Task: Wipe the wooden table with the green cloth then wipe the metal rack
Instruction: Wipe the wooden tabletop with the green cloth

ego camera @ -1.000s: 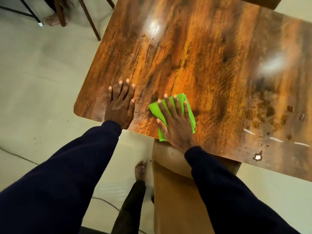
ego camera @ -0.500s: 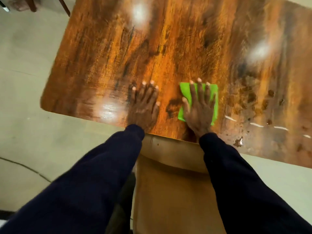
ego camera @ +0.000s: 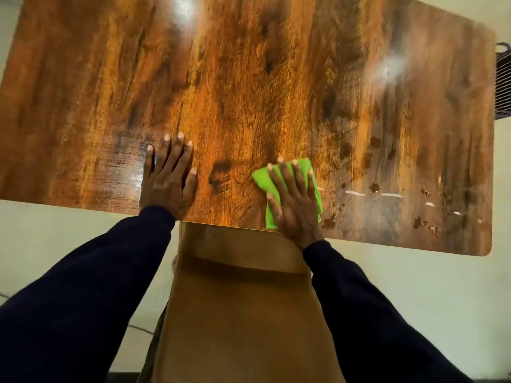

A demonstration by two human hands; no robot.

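The wooden table [ego camera: 249,78] fills the upper view, glossy brown with worn, chipped patches toward its right front. My right hand [ego camera: 294,205] lies flat on the folded green cloth [ego camera: 261,179], pressing it onto the table near the front edge. My left hand [ego camera: 168,178] rests flat on the bare tabletop to the left, fingers spread, holding nothing. A dark metal rack [ego camera: 502,81] shows only as a sliver past the table's right edge.
A brown panel [ego camera: 243,313] runs from under the table's front edge down between my arms. Pale floor [ego camera: 414,286] lies on both sides. White streaks [ego camera: 355,193] and chipped spots mark the table to the right of the cloth.
My right hand has slid the cloth rightward along the front edge toward the chipped area. My left hand has also shifted right. The view moved right, bringing the rack into sight.
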